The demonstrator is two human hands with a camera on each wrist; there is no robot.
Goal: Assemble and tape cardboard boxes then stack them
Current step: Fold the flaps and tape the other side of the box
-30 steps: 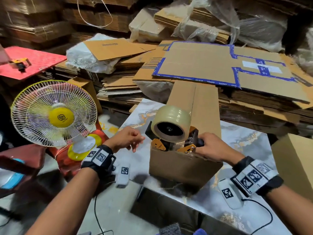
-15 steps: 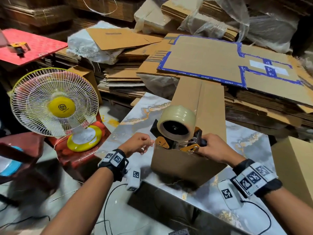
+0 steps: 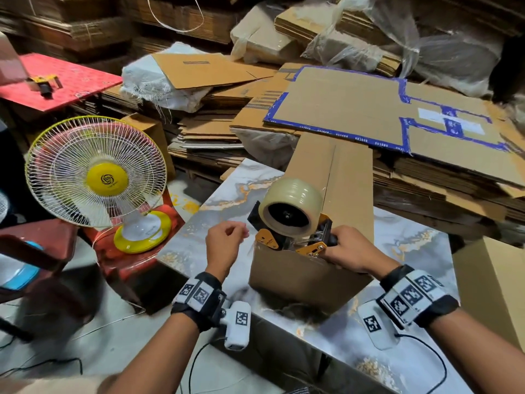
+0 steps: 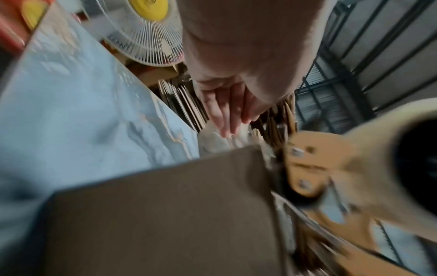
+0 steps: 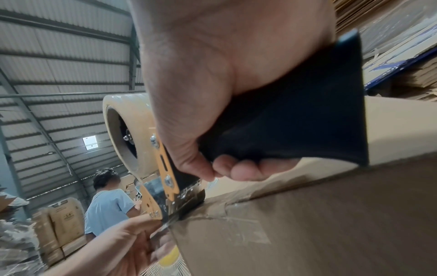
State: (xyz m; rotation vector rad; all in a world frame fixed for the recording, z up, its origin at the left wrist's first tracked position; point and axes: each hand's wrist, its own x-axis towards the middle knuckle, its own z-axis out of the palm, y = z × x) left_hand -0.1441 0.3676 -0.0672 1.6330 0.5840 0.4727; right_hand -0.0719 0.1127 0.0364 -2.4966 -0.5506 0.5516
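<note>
A long cardboard box point(image 3: 321, 223) lies on the marble table point(image 3: 409, 251), in the middle of the head view, with its top flaps closed. What is inside it cannot be seen. The right hand point(image 3: 348, 251) has its fingers wrapped tight around the black handle of the tape gun point(image 3: 295, 231), which sits on the near top edge of the box. A big roll of clear tape point(image 3: 291, 207) is on the gun.

The left hand point(image 3: 225, 245) is just left of the box's near corner, fingers curled in. In the head view it is hard to tell what it holds. The right wrist view shows more: the left hand's fingertips point(image 5: 141, 226) come up from the lower left of the frame to meet the gun's mouth at the box edge, where a bit of shiny tape hangs. It looks like they pinch that tape end, but that is not sure. This view also shows clear tape already stuck down the near end of the box, and the thumb and fingers point(image 5: 243, 168) curled under the handle. A person in a light blue shirt point(image 5: 106, 205) stands at the lower left, beside printed boxes.

The left wrist view is blurry. It shows the box side at the bottom, the gun's orange plate on the right, and the fan point(image 4: 146, 33) at the top.

In the head view the yellow and white fan point(image 3: 96, 172) stands on a red stool at the left. Flat cardboard sheets point(image 3: 369, 109) are piled behind the table.
</note>
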